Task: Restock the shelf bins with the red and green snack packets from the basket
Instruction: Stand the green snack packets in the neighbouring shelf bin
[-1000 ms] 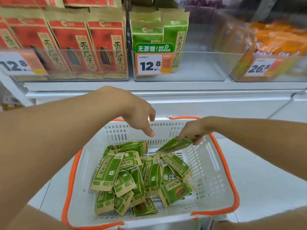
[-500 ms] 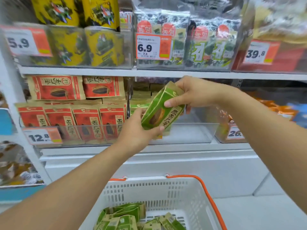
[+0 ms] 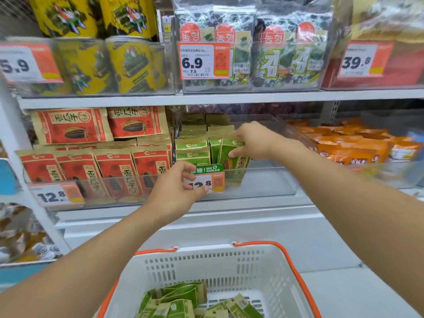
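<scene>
At six o'clock, the white slotted plastic basket with orange rim (image 3: 270, 267) holds more green packets (image 3: 183, 301). Farther in, the left hand (image 3: 176, 191), fingers loosely curled, touches the clear bin's price tag (image 3: 212, 181), gripping nothing. Beyond, at one o'clock, the right hand (image 3: 254, 141) pinches a green paper snack packet (image 3: 231, 154) upright in the clear plastic bin (image 3: 270, 180). Released unsupported, it may topple forward into the empty space in front.

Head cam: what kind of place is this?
Most likely a shop's snack aisle: price tags clipped to clear shelf bins, rows of packaged snacks, and a shopping basket of green packets below.
</scene>
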A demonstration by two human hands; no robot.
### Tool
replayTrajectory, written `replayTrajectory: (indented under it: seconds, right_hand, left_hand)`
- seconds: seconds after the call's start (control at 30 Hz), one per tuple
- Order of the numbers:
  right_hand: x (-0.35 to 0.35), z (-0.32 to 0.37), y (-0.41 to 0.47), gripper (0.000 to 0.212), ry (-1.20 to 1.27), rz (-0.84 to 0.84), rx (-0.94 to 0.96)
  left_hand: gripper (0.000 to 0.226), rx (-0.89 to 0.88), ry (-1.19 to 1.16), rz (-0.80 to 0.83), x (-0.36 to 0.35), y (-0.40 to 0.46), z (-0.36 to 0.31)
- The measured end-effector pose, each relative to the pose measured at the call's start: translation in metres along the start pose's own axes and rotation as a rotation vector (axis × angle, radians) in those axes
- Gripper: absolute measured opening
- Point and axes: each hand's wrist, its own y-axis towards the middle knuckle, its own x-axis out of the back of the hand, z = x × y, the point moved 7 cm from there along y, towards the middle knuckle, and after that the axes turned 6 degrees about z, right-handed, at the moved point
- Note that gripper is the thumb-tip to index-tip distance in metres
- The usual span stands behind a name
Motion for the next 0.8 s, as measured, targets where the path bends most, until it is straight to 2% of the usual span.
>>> replayTrajectory:
  seconds: [0.07,0.17,0.27,0.33,0.4,0.5,0.57,0.8]
  right_hand:
    - [-0.012,-0.001,0.004,0.047,0.027,-0.005,-0.004]
    - [-0.012,-0.002,0.006,0.041,0.075,-0.046,-0.014]
    - [-0.010,0.001,0.005,0.064,0.084,-0.121,-0.002]
    - [-0.015,0.000,0.006,0.067,0.102,-0.161,0.001]
    - [-0.018,-0.004,0.005,0.064,0.185,-0.186,-0.027]
    - [-0.021,-0.008,0.001,0.044,0.281,-0.223,-0.063]
    - [-0.022,-0.011,-0.002,0.040,0.334,-0.234,-0.090]
    - [-0.012,-0.025,-0.009,0.064,0.417,-0.250,-0.135]
  left_hand:
    - [0.047,0.001,0.011,0.012,-0.001,0.001,0.002]
    - [0.046,-0.003,0.027,0.030,-0.002,0.002,0.003]
    - [0.047,0.001,0.055,0.044,-0.004,0.003,0.005]
    - [0.048,0.004,0.051,0.045,-0.005,0.003,0.005]
    - [0.049,0.003,0.041,0.049,-0.006,0.003,0.005]
    - [0.051,0.000,0.032,0.055,-0.007,0.002,0.003]
    - [0.057,-0.017,0.050,0.042,-0.004,0.002,0.000]
    - [0.059,-0.023,0.040,0.015,0.003,0.005,0.002]
